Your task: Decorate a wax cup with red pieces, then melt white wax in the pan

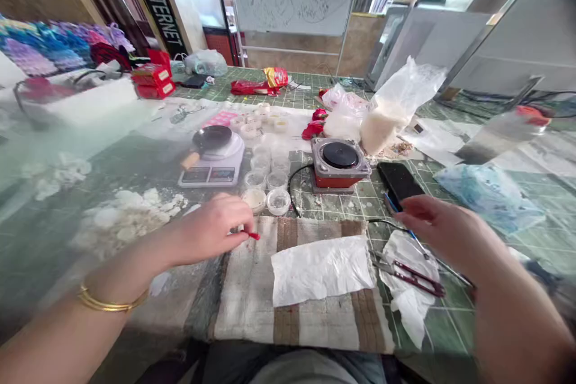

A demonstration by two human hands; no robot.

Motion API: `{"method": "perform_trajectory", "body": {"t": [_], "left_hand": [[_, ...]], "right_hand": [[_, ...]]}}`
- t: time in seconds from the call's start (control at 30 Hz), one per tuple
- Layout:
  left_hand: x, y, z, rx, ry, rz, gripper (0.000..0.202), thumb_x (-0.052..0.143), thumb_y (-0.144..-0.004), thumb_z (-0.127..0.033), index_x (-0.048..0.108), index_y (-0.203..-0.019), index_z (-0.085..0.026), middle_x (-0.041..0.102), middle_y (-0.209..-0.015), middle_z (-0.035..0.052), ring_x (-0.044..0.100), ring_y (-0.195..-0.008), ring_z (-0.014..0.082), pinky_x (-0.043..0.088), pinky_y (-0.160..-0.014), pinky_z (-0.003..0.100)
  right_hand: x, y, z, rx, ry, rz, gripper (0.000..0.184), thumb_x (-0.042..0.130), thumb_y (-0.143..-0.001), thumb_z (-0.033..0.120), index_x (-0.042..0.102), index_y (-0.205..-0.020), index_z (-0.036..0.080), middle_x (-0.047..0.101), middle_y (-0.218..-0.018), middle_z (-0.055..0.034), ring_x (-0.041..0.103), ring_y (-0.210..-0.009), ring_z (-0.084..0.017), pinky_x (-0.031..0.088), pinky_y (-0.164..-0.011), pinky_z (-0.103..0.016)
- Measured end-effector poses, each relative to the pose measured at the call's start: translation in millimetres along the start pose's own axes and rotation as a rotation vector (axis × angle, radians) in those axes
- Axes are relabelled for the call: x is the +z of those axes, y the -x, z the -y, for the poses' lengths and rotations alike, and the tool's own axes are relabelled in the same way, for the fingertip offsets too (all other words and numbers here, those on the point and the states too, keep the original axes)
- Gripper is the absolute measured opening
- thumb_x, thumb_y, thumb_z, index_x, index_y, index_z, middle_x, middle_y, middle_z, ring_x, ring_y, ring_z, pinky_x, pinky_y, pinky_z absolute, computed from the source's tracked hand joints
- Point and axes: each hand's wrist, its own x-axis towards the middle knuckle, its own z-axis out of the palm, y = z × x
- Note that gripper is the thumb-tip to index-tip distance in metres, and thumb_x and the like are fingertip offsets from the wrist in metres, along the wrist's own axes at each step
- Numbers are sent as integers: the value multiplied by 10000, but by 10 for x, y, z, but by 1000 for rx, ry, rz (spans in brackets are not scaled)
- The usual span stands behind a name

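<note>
My left hand (219, 225) is closed in a pinch over the left side of a striped cloth (252, 288). A small red piece (254, 236) sticks out from its fingertips; its kind cannot be made out. On the right, my right hand (427, 219) has its fingers closed round a thin blue-handled tool (390, 203) beside a black phone (399, 183). The tool's tip points down toward a crumpled tissue (411, 300). Dark-red-handled scissors-like tweezers (418, 279) lie on that tissue. A flat white tissue (323, 273) is spread on the cloth between my hands.
Small clear cups (278, 201) stand in rows behind the cloth. A kitchen scale (213, 159) with a black pan (212, 138) is left of them, a small hot plate (339, 162) right. White lumps (130, 216) lie at left. A powder bag (382, 120) stands behind the hot plate.
</note>
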Motion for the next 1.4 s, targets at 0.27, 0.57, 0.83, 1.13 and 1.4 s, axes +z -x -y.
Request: {"method": "perform_trajectory", "body": {"t": [0.27,0.57,0.83,1.13,1.4], "left_hand": [[-242,12,-331,-14,335,11,107,528,-839,-222,616,-896,-245,658,-882,-27,602,-794,125,454,-706,212],[-219,17,-520,-42,498,-166,113,583,-819,-244,663,-899,-250,674,-849,-26,610,-759,118,455,-660,185],[7,-286,-606,-217,395,33,193,491,-851,-357,636,-892,-237,636,-773,-19,563,-676,138,398,-569,237],[422,-573,-489,-137,12,36,176,477,-811,-146,632,-730,-171,592,-913,76,531,-918,230,386,-828,368],[444,-579,-417,-200,12,59,216,441,-798,-118,636,-750,-195,654,-801,39,589,-797,200,414,-703,309]], "right_hand": [[277,226,762,-809,-155,329,185,572,-818,274,613,-984,203,675,-839,-23,590,-821,-173,373,-870,-367],[301,-73,1071,-770,-195,551,143,585,-769,256,654,-887,213,653,-745,4,551,-629,-122,343,-528,-218],[205,7,809,-733,-46,140,195,537,-834,287,591,-999,199,658,-952,-48,584,-885,-178,390,-713,-254],[140,345,-61,-266,322,425,150,482,-808,287,594,-879,215,665,-803,-46,612,-707,-198,308,-552,-262],[317,242,-101,-278,262,483,44,539,-706,190,564,-741,200,629,-747,-18,559,-665,-157,274,-541,-251]]}}
